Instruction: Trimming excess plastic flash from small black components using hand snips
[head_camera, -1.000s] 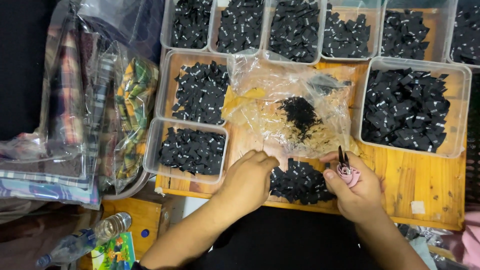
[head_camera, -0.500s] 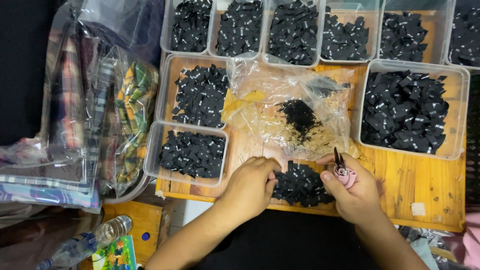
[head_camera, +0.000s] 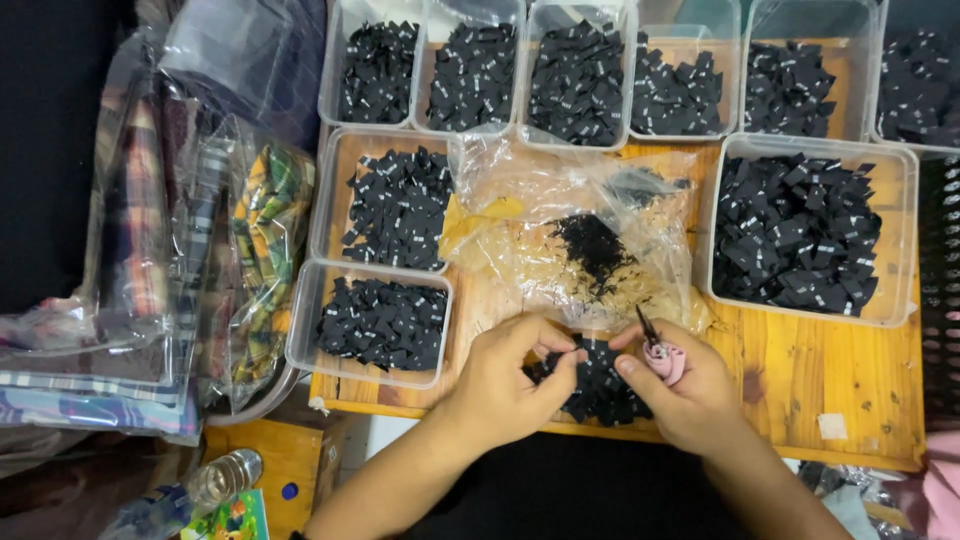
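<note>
Left hand (head_camera: 505, 375) pinched a piece from the loose pile of small black fabric labels (head_camera: 598, 380) on the wooden surface (head_camera: 800, 385), steadying it while the right hand (head_camera: 685, 390) kept its grip closed on small pink-handled snips (head_camera: 660, 355).

label pile (head_camera: 600, 385) between hands; plastic bag (head_camera: 575, 235) behind pile; trays (head_camera: 372, 325) left; tray (head_camera: 905, 240) right

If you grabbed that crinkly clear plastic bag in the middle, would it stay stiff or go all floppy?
Probably floppy: the clear plastic bag lies crumpled and creased on the wooden board. Likely light too, holding only a small heap of black scraps. Those scraps might slide out if it tilts.
</note>
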